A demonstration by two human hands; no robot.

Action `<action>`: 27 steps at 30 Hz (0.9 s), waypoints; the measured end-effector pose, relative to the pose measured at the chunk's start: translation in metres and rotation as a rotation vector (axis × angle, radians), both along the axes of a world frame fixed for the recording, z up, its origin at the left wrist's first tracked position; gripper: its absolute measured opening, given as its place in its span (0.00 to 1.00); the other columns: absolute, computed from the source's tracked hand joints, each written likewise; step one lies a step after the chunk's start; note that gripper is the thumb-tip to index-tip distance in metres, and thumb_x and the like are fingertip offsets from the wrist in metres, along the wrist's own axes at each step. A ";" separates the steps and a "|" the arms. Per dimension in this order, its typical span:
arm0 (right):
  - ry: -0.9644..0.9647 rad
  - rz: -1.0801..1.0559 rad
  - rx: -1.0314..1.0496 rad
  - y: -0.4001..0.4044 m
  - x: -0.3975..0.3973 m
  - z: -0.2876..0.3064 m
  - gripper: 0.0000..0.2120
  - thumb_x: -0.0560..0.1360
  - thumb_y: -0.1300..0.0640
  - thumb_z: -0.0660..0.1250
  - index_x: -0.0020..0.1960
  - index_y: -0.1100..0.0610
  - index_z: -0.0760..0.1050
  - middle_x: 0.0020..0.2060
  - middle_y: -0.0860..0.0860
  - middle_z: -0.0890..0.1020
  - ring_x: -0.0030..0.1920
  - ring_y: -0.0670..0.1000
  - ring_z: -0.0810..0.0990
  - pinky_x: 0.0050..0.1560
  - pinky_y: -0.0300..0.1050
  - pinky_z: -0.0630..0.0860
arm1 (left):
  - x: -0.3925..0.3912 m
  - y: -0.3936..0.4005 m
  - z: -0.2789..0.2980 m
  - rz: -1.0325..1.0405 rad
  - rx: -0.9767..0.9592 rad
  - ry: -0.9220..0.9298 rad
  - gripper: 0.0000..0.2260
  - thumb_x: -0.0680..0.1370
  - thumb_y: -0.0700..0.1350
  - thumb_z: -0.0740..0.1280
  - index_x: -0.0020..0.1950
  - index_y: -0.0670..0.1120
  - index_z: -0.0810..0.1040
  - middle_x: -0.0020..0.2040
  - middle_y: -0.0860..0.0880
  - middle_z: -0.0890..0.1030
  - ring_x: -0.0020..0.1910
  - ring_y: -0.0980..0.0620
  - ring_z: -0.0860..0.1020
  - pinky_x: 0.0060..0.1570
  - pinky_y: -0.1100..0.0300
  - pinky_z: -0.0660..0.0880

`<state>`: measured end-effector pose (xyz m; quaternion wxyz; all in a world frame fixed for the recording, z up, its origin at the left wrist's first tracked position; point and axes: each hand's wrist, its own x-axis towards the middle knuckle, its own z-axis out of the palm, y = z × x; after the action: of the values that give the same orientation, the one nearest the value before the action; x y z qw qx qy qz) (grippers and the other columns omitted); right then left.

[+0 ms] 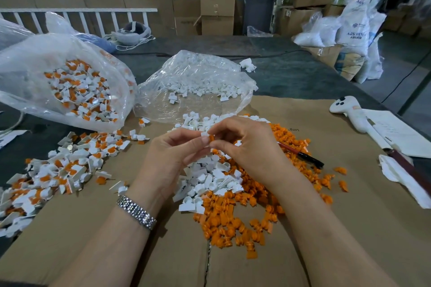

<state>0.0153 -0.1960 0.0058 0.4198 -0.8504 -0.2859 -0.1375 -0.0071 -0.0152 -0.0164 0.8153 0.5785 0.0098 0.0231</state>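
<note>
Both hands meet in the middle, up above the heaps. Left hand [172,154] pinches a little white piece [204,134] between thumb and first finger, and its other fingers curl loosely below. Right hand [245,147] pinches a little orange plug [211,138] with thumb and fingertips and holds it right against the white piece, touching it. It looks like the plug is meant to go into the white piece.

Both bits look tiny and very light, so they need almost no strength. The white piece looks like hard, smooth plastic, so I think it could slip or pop away if squeezed too hard. Its flat side seems the best place to hold. The orange plug may be a bit softer, but I cannot tell for sure. Holding it by its back end leaves the front free to go in.

Both wrists are lifted off the cardboard [326,216]. Both arms come in from the near edge and bend toward each other. The left palm faces up, and the back of the right hand faces up. A silver watch [136,212] sits on the left wrist.

Under the hands lies a heap of white pieces [210,177], with a heap of orange plugs [233,216] near and right of it. To the left is a heap of joined pieces [70,165], white with orange.
</note>
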 end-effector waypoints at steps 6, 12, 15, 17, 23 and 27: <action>0.041 -0.002 -0.063 0.001 0.000 0.001 0.10 0.75 0.58 0.75 0.55 0.53 0.83 0.45 0.45 0.83 0.45 0.43 0.81 0.51 0.40 0.79 | 0.001 0.001 -0.002 0.000 0.052 0.042 0.12 0.63 0.43 0.82 0.42 0.40 0.86 0.48 0.35 0.86 0.50 0.39 0.87 0.48 0.60 0.82; 0.091 -0.447 -0.320 -0.025 0.010 0.008 0.20 0.76 0.40 0.69 0.62 0.50 0.76 0.56 0.47 0.78 0.54 0.47 0.79 0.57 0.47 0.78 | 0.003 0.002 -0.001 0.004 -0.050 0.092 0.06 0.65 0.40 0.80 0.40 0.43 0.87 0.50 0.37 0.87 0.52 0.41 0.86 0.49 0.59 0.84; 0.319 -0.642 -0.637 -0.041 0.015 0.004 0.25 0.74 0.36 0.69 0.59 0.55 0.74 0.57 0.54 0.76 0.60 0.58 0.75 0.62 0.60 0.72 | 0.002 0.003 0.001 0.004 -0.076 0.110 0.05 0.64 0.42 0.80 0.38 0.47 0.88 0.46 0.41 0.87 0.47 0.44 0.87 0.41 0.62 0.83; 0.401 -0.635 -0.698 -0.042 0.015 0.000 0.21 0.75 0.39 0.70 0.54 0.56 0.73 0.56 0.55 0.77 0.60 0.60 0.75 0.64 0.63 0.70 | 0.002 0.003 0.001 0.003 -0.063 0.115 0.04 0.66 0.42 0.79 0.38 0.48 0.87 0.44 0.41 0.87 0.44 0.45 0.87 0.38 0.63 0.82; 0.386 -0.636 -0.683 -0.040 0.016 0.000 0.15 0.76 0.46 0.69 0.41 0.54 0.67 0.48 0.54 0.76 0.54 0.58 0.75 0.63 0.63 0.70 | 0.001 0.003 0.001 -0.007 -0.064 0.106 0.06 0.66 0.44 0.80 0.40 0.47 0.88 0.46 0.40 0.87 0.44 0.44 0.87 0.36 0.63 0.81; 0.391 -0.611 -0.512 -0.042 0.017 0.002 0.12 0.76 0.47 0.67 0.42 0.53 0.69 0.41 0.52 0.76 0.46 0.56 0.77 0.50 0.53 0.74 | 0.001 0.004 0.002 -0.002 -0.062 0.096 0.03 0.68 0.43 0.79 0.40 0.47 0.88 0.43 0.42 0.86 0.42 0.47 0.86 0.34 0.63 0.80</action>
<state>0.0328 -0.2376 0.0079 0.1820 -0.9824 0.0386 -0.0169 -0.0059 -0.0112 -0.0145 0.8315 0.5533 0.0488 -0.0058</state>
